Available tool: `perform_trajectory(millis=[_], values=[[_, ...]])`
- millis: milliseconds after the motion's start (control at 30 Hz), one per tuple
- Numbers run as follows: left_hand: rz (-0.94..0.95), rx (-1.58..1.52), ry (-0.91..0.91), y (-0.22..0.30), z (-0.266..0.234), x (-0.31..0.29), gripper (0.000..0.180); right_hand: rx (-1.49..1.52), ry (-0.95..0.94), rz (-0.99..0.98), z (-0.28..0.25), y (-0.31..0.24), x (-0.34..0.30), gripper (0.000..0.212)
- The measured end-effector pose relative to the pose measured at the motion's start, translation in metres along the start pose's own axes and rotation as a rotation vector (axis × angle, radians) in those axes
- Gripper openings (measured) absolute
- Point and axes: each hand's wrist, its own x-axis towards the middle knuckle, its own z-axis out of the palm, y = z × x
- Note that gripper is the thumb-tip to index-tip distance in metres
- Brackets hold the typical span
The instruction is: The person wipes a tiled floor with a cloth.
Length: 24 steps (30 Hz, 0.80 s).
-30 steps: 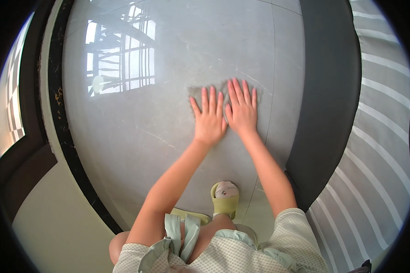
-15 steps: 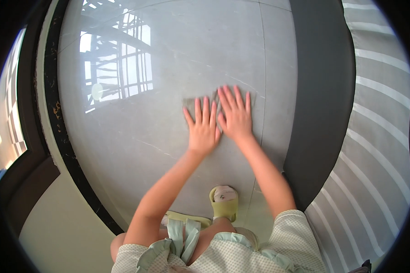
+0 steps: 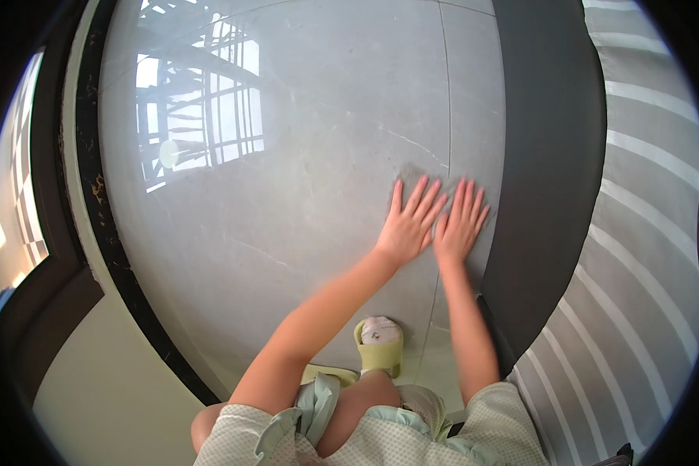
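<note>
Both palms press down on a thin grey cloth (image 3: 413,169), spread on the shiny grey tile floor (image 3: 311,194). My left hand (image 3: 410,225) lies flat with its fingers spread, over the cloth's left part. Close beside it, my right hand (image 3: 460,225) also rests flat, fingers slightly apart, near the dark grey bed base (image 3: 547,179). Most of the cloth is hidden under the hands; its edge shows beyond the left fingertips. Neither hand is closed round anything.
The dark side panel curves along the right, beside grey-and-white striped fabric (image 3: 645,202). A black skirting strip (image 3: 105,210) and a dark window frame (image 3: 54,202) run along the left. My green slipper (image 3: 380,353) stands on the tiles near me. Window light reflects on the floor.
Both hands have slid to the right and slightly nearer, taking the cloth along over the tiles toward the dark grey base. The left forearm now reaches further across.
</note>
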Motion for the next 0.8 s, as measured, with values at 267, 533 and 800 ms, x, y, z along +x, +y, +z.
perform_trajectory(millis=[267, 533, 800], values=[[0.076, -0.072, -0.124, 0.012, 0.019, -0.098, 0.067, 0.035, -0.149, -0.027, -0.002, -0.020, -0.096, 0.067], [-0.139, -0.017, 0.095, -0.094, -0.028, -0.039, 0.067, 0.065, -0.034, -0.108, 0.020, -0.099, 0.016, 0.064], [-0.545, 0.027, 0.168, -0.103, -0.010, -0.153, 0.064, 0.112, -0.212, -0.482, 0.028, -0.176, -0.041, 0.061]])
